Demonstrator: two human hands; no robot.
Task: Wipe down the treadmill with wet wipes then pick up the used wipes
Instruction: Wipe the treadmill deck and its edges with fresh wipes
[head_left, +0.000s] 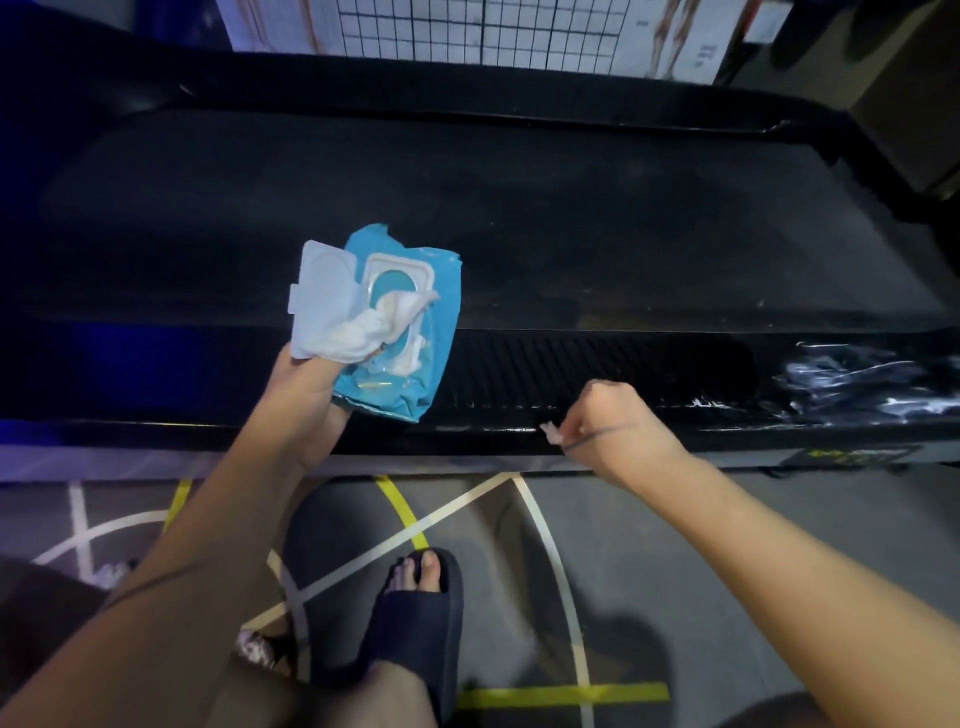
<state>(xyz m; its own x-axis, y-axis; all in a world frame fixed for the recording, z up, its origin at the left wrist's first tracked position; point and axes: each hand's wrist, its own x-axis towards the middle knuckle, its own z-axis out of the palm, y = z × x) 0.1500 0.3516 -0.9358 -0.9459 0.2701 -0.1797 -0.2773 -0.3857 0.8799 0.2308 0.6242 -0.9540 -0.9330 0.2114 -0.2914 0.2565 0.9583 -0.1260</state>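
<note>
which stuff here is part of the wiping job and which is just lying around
Job: treadmill; wet wipes pack, lid open, in the left hand; wipe sticking out of it; small white scrap pinched by the right hand.
Just around: grid poster; floor tape lines; dark slipper.

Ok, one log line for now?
left hand: holds open wipes pack | wipe: sticking out of pack | right hand: pinches small white scrap at treadmill edge

Wipes pack (434, 332) over the treadmill (571, 218), left of middle, wipe scrap (551, 434) at its near rail, foot (415, 597) before it, grid panel (467, 31) behind it.
</note>
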